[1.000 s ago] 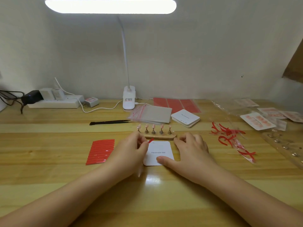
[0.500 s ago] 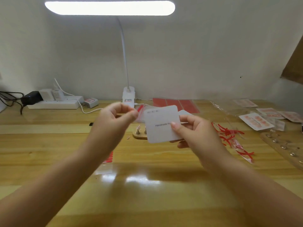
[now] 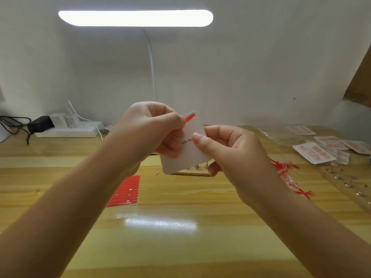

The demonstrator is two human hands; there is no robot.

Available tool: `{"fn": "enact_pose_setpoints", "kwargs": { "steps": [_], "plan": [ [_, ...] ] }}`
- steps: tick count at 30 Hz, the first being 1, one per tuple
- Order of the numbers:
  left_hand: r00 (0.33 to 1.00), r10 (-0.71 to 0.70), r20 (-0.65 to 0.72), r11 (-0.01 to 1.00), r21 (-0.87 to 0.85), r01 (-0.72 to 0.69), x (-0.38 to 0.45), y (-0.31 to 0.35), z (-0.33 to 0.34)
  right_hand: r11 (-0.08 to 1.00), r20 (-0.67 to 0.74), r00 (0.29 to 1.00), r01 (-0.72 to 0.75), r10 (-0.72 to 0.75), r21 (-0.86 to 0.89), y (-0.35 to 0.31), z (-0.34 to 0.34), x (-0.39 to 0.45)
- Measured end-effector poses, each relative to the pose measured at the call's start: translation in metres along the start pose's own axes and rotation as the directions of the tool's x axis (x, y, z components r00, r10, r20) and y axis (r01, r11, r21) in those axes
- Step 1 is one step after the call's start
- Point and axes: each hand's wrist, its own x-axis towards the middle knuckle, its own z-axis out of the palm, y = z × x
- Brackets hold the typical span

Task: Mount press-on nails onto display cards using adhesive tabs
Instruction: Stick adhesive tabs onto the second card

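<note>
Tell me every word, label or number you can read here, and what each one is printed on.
"ade Na", part of a longer line hidden by both hands, on the white card held up by the left hand and right hand.
Finished nail cards at the far right: print too small to read.
Plugs on the power strip: markings too blurred to read.

Person, head-camera view: two forearms and two hands visible, entering from the lower corners of the frame; both forearms bare to the frame edge, no sleeve, cuff or glove in view. Left hand (image 3: pixel 148 129): no ring, watch, bracelet or marking seen. Right hand (image 3: pixel 230 153): likewise unadorned; thumbnail short, plain and unpainted; other nails hidden or too blurred to tell.
</note>
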Motion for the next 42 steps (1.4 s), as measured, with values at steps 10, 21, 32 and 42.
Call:
{"fn": "enact_pose_setpoints", "kwargs": {
  "steps": [10,21,32,42],
  "plan": [
    [0.981,-0.177,0.077,0.960,-0.205,0.189,0.004,-0.010,-0.008,0.974,0.024,0.983,-0.183,0.182,0.136,0.005,-0.004,0.001],
    [0.981,-0.154,0.122,0.940,-0.288,0.183,0.006,-0.010,-0.011,0.984,0.082,0.989,-0.130,0.120,0.123,0.004,-0.007,0.000],
    [0.991,-0.092,0.096,0.962,-0.248,0.114,0.005,-0.011,-0.011,0.963,0.120,0.985,-0.147,0.123,0.227,0.001,-0.008,0.000],
    [0.996,0.021,0.092,0.998,0.059,-0.027,-0.001,-0.016,-0.006,0.967,0.141,0.975,-0.194,0.171,0.165,-0.001,-0.006,-0.003]
  ]
}}
